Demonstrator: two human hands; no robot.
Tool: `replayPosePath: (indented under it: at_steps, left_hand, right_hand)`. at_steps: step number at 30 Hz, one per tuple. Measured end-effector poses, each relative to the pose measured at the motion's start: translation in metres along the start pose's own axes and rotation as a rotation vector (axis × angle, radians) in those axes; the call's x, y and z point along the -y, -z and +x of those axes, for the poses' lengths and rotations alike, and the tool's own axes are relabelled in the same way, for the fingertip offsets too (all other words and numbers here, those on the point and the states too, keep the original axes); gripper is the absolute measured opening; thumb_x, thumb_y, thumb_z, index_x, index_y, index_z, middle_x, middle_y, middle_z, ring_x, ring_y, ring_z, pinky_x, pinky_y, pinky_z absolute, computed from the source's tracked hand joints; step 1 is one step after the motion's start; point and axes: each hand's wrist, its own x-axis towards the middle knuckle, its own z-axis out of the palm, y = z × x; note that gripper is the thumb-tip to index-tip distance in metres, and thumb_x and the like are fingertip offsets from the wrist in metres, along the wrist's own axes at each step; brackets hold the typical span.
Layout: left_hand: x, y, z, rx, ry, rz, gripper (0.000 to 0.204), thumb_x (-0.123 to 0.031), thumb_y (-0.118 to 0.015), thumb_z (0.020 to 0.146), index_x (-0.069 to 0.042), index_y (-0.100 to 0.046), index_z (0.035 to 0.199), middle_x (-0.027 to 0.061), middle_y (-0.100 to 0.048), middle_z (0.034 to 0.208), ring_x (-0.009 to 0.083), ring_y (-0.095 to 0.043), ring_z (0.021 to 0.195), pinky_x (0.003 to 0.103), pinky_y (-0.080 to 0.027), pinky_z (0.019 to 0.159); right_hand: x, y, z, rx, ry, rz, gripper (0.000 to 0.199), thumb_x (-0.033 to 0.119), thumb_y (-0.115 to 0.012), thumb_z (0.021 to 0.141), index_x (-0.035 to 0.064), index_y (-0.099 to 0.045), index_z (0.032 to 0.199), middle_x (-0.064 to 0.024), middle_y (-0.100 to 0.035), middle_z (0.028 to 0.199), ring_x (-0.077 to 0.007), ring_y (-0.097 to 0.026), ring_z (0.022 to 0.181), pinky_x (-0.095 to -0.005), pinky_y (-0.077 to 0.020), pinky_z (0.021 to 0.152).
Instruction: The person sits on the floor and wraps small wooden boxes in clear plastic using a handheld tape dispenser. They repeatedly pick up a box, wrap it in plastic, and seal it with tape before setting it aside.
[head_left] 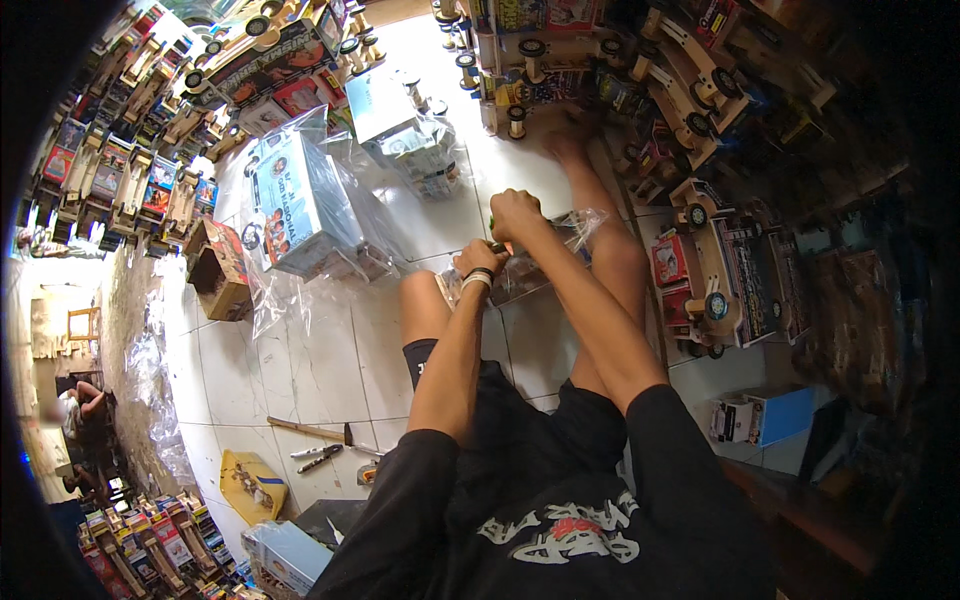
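I sit on a white tiled floor [330, 370] with my legs stretched forward. My left hand [478, 260] and my right hand [515, 215] are close together over my knees, both gripping a clear plastic bag [560, 245] that holds a small toy I cannot make out. A band sits on my left wrist. The bag rests against my right leg.
Bagged toy trucks [300, 205] [410, 135] lie ahead on the floor. Wooden toy trucks [725, 275] line the right and far side, more at left [120, 170]. A hammer [320, 433], pens and a yellow pouch [250, 485] lie at lower left. Another person [85, 400] sits far left.
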Motion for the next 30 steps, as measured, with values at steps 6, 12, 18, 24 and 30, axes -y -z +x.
replayPosePath:
  at_steps: [6, 12, 18, 24, 30]
  left_hand:
    - [0.003, -0.005, 0.004, -0.049, -0.013, -0.021, 0.027, -0.039, -0.083, 0.078, -0.026, -0.085, 0.101, 0.0101, -0.081, 0.103, 0.0312, -0.075, 0.101, 0.047, -0.044, 0.099]
    - [0.006, -0.001, 0.006, 0.02, -0.026, -0.039, 0.033, -0.04, -0.083, 0.078, -0.029, -0.084, 0.109, 0.0083, -0.08, 0.11, 0.0283, -0.074, 0.11, 0.043, -0.045, 0.105]
    - [0.001, 0.009, -0.002, 0.06, -0.052, -0.031, 0.04, -0.042, -0.083, 0.076, -0.027, -0.083, 0.113, 0.0057, -0.08, 0.113, 0.0268, -0.074, 0.111, 0.042, -0.045, 0.105]
    - [0.002, 0.006, 0.0, 0.029, -0.076, 0.011, 0.045, -0.047, -0.086, 0.076, -0.028, -0.082, 0.117, 0.0051, -0.08, 0.116, 0.0261, -0.074, 0.113, 0.044, -0.047, 0.102]
    - [0.002, 0.007, 0.004, 0.076, -0.082, 0.109, 0.049, -0.054, -0.08, 0.081, -0.029, -0.079, 0.123, 0.0022, -0.078, 0.121, 0.0244, -0.074, 0.114, 0.038, -0.055, 0.099]
  right_hand:
    - [-0.019, -0.053, -0.085, -0.417, 0.107, 0.223, 0.036, 0.006, -0.078, 0.075, 0.0059, -0.071, 0.11, -0.0148, -0.071, 0.114, -0.0437, -0.07, 0.106, -0.0511, -0.0605, 0.087]
    - [-0.021, -0.081, -0.153, -0.574, 0.089, 0.356, 0.049, 0.0, -0.077, 0.071, 0.0065, -0.065, 0.118, -0.0118, -0.067, 0.122, -0.0387, -0.072, 0.098, -0.0491, -0.0609, 0.081]
    - [-0.017, -0.093, -0.204, -0.552, 0.036, 0.379, 0.045, 0.008, -0.077, 0.082, 0.0079, -0.066, 0.125, -0.0101, -0.066, 0.137, -0.0384, -0.073, 0.096, -0.0481, -0.0603, 0.081]
    - [-0.01, -0.096, -0.239, -0.421, -0.022, 0.369, 0.049, 0.005, -0.077, 0.079, 0.008, -0.065, 0.127, -0.0112, -0.065, 0.136, -0.0404, -0.073, 0.096, -0.0493, -0.06, 0.081]
    - [-0.008, -0.098, -0.253, -0.423, -0.006, 0.327, 0.055, 0.001, -0.077, 0.074, 0.0059, -0.064, 0.127, -0.0113, -0.064, 0.135, -0.0402, -0.072, 0.094, -0.0488, -0.0604, 0.081]
